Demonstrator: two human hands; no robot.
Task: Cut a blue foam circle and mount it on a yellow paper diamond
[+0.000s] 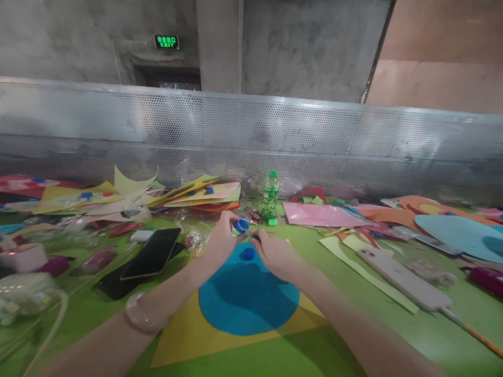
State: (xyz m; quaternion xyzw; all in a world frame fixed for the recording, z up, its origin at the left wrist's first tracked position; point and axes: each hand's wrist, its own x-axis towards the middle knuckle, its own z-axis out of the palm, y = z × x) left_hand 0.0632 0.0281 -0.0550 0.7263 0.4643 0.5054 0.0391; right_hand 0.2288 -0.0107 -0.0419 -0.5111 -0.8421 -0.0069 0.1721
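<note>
Pinched in the fingers of my left hand (225,235) is a blue bottle cap (242,225), tilted so its hollow side shows. My right hand (273,250) is closed close beside it, its fingertips on a thin greyish piece (251,234) that points at the cap; its kind is too small to tell. Below both hands lies a round blue paper (247,303) on a yellow sheet (176,343). A second blue cap (248,254) rests near the top of the round paper, partly between my wrists.
A green drink bottle (270,199) stands behind my hands. Phones lie left (153,254) and right (404,277). Coloured paper (196,193) and plastic wrap clutter the back of the green table (341,340), below a perforated metal panel (314,136).
</note>
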